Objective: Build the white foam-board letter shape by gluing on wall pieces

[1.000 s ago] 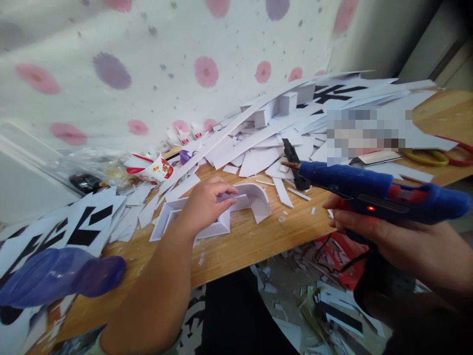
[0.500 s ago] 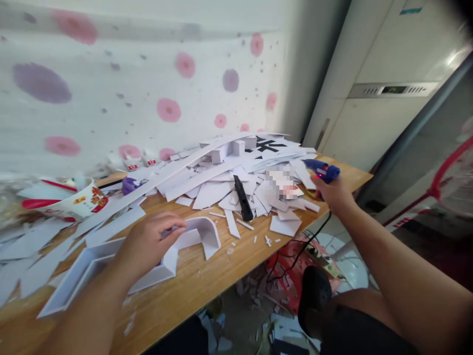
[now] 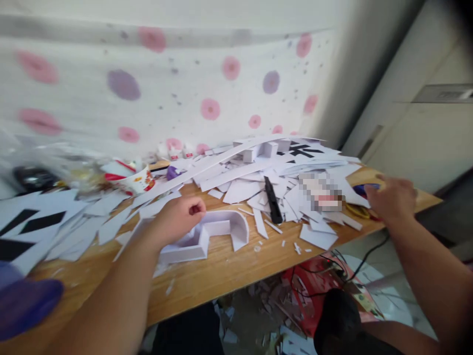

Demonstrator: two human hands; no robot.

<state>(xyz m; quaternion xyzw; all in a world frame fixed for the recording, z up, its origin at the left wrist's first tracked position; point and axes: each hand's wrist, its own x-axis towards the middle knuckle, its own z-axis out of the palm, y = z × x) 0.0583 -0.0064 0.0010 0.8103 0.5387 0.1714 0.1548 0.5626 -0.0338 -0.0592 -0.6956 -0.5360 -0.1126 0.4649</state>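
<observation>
My left hand (image 3: 181, 219) is closed, fingers curled, over a white walled foam-board shape (image 3: 190, 252) with a rounded right end. What the fingers hold, if anything, is hidden. At the right end of the table, my right hand (image 3: 394, 198) is smeared by motion beside a blue glue gun (image 3: 365, 190). Whether its fingers grip the gun is unclear. A dark cable (image 3: 369, 254) hangs below that hand. Between my hands, a black utility knife (image 3: 272, 199) lies on white offcuts (image 3: 240, 191).
Long white strips (image 3: 218, 160) lie across the scrap heap at the back. A patterned paper bowl (image 3: 138, 181) stands at left. A blurred blue-purple object (image 3: 31, 305) is at the near left. Below the table edge are a red stool (image 3: 310, 313) and floor scraps.
The view has turned left. The glue gun, earlier held up in my right hand, is lower now, and that hand sits farther right of it. My left hand's fingers are more curled.
</observation>
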